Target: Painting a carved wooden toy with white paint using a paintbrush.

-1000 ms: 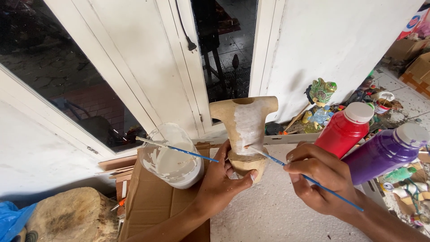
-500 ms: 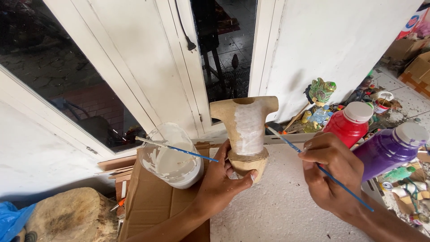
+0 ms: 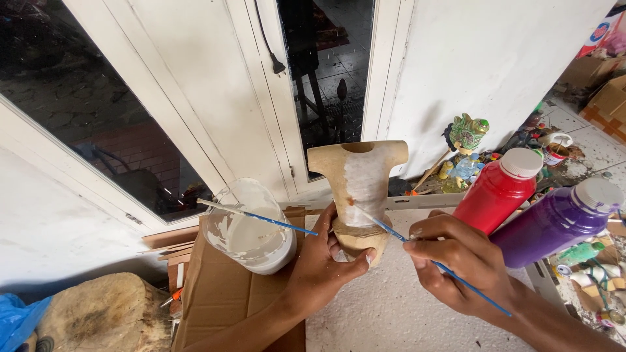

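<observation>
brush tip now meets the painted carving

since half a second ago, the right hand [image 3: 466, 264] has eased left and the thin blue brush [image 3: 430, 261] it pinches now lays its tip on the white-painted patch of the wooden torso carving [image 3: 360, 189], at the centre of the frame. the left hand [image 3: 326, 264], just left of centre and lower, is unchanged: its fingers wrap the carving's base and hold it upright, and a second blue brush [image 3: 261, 218] runs from this hand up and left across a clear cup of white paint [image 3: 251, 228]. that cup stands on brown cardboard [image 3: 225, 293] at lower left. right of centre, a red paint bottle [image 3: 499, 189] and a purple paint bottle [image 3: 557, 221] lean with white caps. behind them a small green figurine [image 3: 468, 133] stands by the white wall [image 3: 495, 58]. a wood stump [image 3: 104, 313] sits at the bottom left corner.
</observation>
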